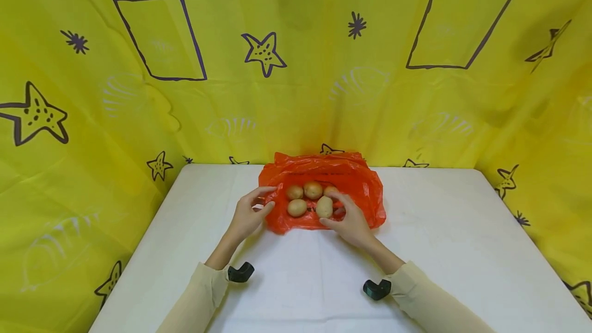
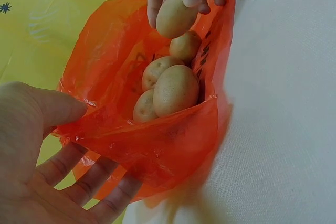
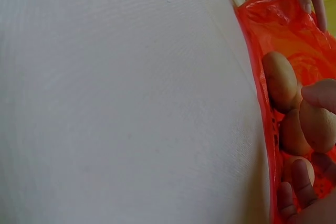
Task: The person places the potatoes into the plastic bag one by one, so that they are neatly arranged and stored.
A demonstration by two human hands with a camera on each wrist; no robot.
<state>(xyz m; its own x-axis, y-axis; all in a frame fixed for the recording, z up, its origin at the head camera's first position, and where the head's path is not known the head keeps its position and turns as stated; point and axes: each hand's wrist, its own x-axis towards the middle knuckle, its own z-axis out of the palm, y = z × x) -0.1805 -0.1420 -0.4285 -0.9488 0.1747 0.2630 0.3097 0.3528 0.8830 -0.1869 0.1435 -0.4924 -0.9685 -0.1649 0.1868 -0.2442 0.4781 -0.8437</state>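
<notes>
A red plastic bag [image 1: 319,164] lies open on the table with several tan potatoes [image 1: 297,208] in it. My right hand [image 1: 350,224] holds one potato [image 2: 176,18] between thumb and fingers, above the others, over the bag's right part. At the bag's left side, my left hand [image 1: 246,218] grips the edge of the plastic, thumb inside and fingers under it, as the left wrist view shows. The right wrist view catches the held potato [image 3: 318,125] at its right border, and part of the right hand is cut off there.
A white cloth-covered table [image 1: 430,251] extends on both sides of the bag and in front of it. Behind and at the sides hangs a yellow curtain [image 1: 305,102] with drawn stars; the bag's back edge lies close to it.
</notes>
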